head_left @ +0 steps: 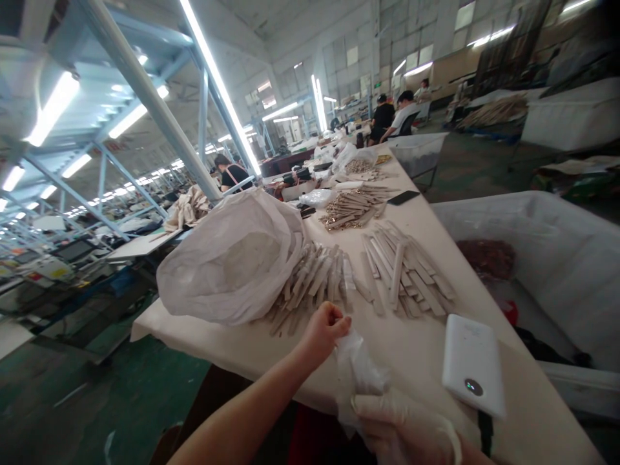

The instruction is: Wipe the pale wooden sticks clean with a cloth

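My left hand (325, 330), bare, is closed in a pinch on the upper end of a clear plastic sleeve (361, 358). My right hand (404, 420) wears a pale glove and grips a flat beige strip (345, 387) together with the lower part of the plastic. The strip and the sleeve overlap, and I cannot tell how much of the strip lies inside. Just beyond my left hand is a pile of beige strips (314, 278), some with plastic about them. Another pile of bare strips (407, 271) lies farther right.
A large white bag (232, 258) lies open on the left of the table (271, 352). A white power bank (473, 361) with a cable is at the right. Behind are strips with metal ends (356, 206) and a dark phone (403, 197). A white bin (547, 219) stands alongside; people sit farther back.
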Available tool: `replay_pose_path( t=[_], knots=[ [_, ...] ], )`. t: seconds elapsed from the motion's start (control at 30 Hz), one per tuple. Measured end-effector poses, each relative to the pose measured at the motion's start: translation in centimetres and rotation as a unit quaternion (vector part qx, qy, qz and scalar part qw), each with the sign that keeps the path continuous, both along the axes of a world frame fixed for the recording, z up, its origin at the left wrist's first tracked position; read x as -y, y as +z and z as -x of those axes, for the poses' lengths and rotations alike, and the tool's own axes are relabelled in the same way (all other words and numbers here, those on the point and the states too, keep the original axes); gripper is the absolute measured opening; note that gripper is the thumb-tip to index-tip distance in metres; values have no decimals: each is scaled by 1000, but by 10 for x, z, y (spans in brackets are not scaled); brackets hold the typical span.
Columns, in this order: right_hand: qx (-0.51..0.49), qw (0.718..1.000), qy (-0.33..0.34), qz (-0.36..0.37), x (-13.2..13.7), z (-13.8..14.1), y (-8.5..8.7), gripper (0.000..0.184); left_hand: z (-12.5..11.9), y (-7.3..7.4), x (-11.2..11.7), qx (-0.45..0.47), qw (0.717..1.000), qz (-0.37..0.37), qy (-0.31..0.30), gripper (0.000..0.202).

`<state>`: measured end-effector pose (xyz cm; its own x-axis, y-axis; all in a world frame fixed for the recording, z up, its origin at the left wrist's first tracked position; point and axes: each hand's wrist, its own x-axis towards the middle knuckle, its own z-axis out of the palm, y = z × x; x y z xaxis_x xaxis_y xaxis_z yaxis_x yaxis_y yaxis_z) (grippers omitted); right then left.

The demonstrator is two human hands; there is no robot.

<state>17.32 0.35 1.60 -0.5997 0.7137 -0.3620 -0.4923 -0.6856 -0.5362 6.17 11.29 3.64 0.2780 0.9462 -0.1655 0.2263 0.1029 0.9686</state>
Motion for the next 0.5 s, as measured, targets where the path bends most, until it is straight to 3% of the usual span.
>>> replay_pose_path(
  t=[0.17,0.33,0.4,0.5],
  knots=[
    [0,998,-32,45,-8,0,-9,38,-13,-3,-3,-46,999,-8,-21,23],
    [2,995,-65,75,-15,-9,-2,38,-22,-24,-23,-86,995,-4,-48,21],
    [-8,993,-92,74,-18,-21,0,37,-30,-31,-37,-174,979,-42,-98,14],
    [-71,985,-153,48,-23,-51,-1,34,-53,-33,-70,-291,939,-115,-144,22]
  ],
)
